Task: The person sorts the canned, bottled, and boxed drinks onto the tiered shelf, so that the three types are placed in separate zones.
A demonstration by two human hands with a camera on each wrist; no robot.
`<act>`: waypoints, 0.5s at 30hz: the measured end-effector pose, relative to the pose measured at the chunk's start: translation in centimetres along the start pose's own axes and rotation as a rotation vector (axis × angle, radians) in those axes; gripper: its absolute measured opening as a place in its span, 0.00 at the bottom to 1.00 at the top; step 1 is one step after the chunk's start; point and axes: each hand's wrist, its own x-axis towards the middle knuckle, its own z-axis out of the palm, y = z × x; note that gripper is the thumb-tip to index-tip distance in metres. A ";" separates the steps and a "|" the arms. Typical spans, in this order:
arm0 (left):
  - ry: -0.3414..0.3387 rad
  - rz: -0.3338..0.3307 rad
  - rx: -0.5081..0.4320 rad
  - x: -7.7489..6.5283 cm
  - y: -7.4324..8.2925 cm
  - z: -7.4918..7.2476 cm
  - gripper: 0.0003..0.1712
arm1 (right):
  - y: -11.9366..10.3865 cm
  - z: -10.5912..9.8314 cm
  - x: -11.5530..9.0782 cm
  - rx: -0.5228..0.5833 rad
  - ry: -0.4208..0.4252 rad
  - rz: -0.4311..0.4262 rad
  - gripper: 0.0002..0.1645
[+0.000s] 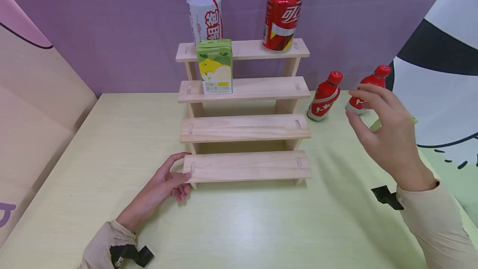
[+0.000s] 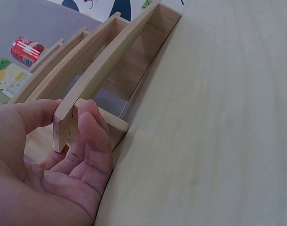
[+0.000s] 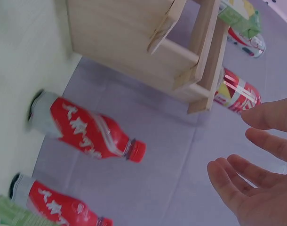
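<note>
A stepped wooden rack (image 1: 246, 167) with several tiers stands on the table. My left hand (image 1: 164, 186) grips the left end of its lowest shelf, thumb on top and fingers curled round the edge, as the left wrist view shows. My right hand (image 1: 392, 136) is raised at the right with fingers spread and nothing between them. In the head view it overlaps one red-labelled bottle (image 1: 374, 79); another red-labelled bottle (image 1: 324, 98) stands nearer the rack. In the right wrist view both bottles (image 3: 87, 129) stand upright beside the rack, away from my fingers.
The top shelf bears a white can (image 1: 203, 15) and a red cola can (image 1: 282, 20). A green and yellow juice box (image 1: 215, 67) stands on the shelf below. Another green carton (image 3: 16, 212) is mostly hidden behind my right hand in the head view. A purple wall (image 1: 142, 32) closes off the back.
</note>
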 end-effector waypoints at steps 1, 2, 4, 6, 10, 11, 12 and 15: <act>-0.002 0.000 0.000 0.0 0.0 0.0 0.34 | 0.2 -0.2 -0.1 -0.003 0.003 0.002 0.28; -0.003 0.000 0.001 0.0 0.0 0.0 0.34 | 0.4 -0.3 -0.2 -0.007 0.005 0.009 0.28; -0.005 0.000 0.001 0.0 0.0 0.0 0.34 | 0.9 -0.5 -0.6 -0.012 0.003 0.022 0.27; -0.006 0.000 0.000 0.0 0.0 0.0 0.34 | 1.4 -0.7 -1.0 -0.016 -0.002 0.038 0.27; -0.003 -0.003 -0.001 0.0 0.0 0.0 0.34 | 2.8 -0.9 -2.0 -0.043 -0.022 0.078 0.28; -0.003 -0.004 -0.001 0.0 0.0 0.0 0.34 | 3.2 -0.9 -2.2 -0.049 -0.029 0.094 0.28; -0.002 -0.004 -0.001 0.0 0.0 0.0 0.34 | 3.6 -1.0 -2.5 -0.056 -0.033 0.111 0.27; -0.004 0.001 0.000 0.0 -0.1 0.0 0.34 | 4.8 -1.3 -3.5 -0.079 -0.034 0.164 0.26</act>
